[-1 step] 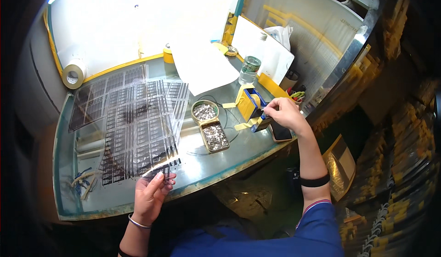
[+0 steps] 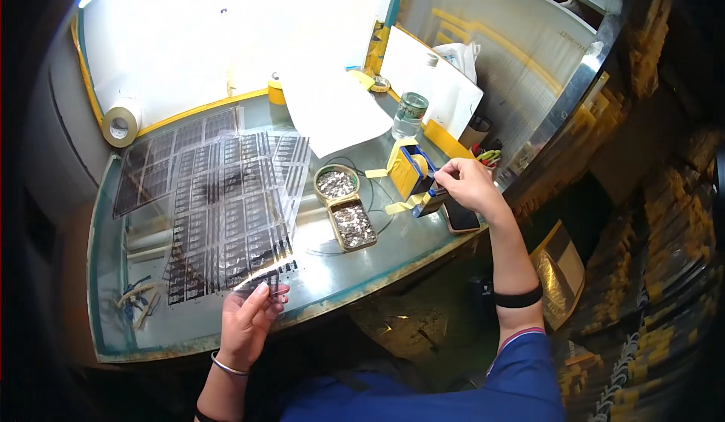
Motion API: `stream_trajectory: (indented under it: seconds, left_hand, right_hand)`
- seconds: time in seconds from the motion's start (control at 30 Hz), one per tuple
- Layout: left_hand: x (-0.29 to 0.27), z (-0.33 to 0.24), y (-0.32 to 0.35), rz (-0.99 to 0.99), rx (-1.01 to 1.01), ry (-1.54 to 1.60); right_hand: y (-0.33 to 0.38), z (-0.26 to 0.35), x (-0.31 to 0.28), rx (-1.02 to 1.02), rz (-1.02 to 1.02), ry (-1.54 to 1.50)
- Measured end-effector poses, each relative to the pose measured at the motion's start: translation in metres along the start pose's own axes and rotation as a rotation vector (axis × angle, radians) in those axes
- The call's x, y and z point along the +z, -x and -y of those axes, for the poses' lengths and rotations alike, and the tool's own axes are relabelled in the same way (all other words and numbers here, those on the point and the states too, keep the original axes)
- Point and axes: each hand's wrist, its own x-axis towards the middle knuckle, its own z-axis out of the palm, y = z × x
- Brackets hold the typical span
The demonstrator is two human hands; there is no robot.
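My left hand (image 2: 253, 320) pinches the near corner of a clear film sheet (image 2: 234, 211) printed with rows of dark blocks; the sheet slopes over the glass-topped table. Under it lies another printed film (image 2: 143, 173), farther left. My right hand (image 2: 472, 186) hovers just right of a blue and yellow tape dispenser (image 2: 408, 167), its thumb and fingertips pressed together. What those fingertips hold, if anything, is too small to tell. Yellow tape tabs (image 2: 400, 207) stick out from the dispenser's left side. Between the hands sit a round tin (image 2: 337, 183) and a square tin (image 2: 353, 224) of small silvery pieces.
A white paper (image 2: 340, 116) leans at the back beside a plastic bottle (image 2: 410, 112). A tape roll (image 2: 121, 122) stands at the far left. Below my right hand lies a dark phone-like slab (image 2: 461, 217). Tangled cords (image 2: 138, 297) rest near the left corner.
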Motion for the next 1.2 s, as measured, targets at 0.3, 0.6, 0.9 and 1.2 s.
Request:
stream_trajectory:
  seconds: [0.3,0.6,0.9,1.2]
  left_hand:
    - [0.002,0.001,0.001,-0.013,0.005,0.016]
    - [0.007,-0.005,0.007,-0.049,0.018,-0.003]
    - [0.003,-0.009,0.005,0.056,-0.058,0.06]
    - [-0.003,-0.008,0.005,0.1,-0.053,0.076]
  right_hand:
    - [0.03,-0.022,0.021,-0.07,-0.175,-0.512]
    - [0.07,0.037,0.029,-0.353,-0.143,0.004]
    - [0.074,0.113,0.075,-0.774,0.487,-0.551]
    - [0.069,0.125,0.086,-0.854,0.491,-0.399]
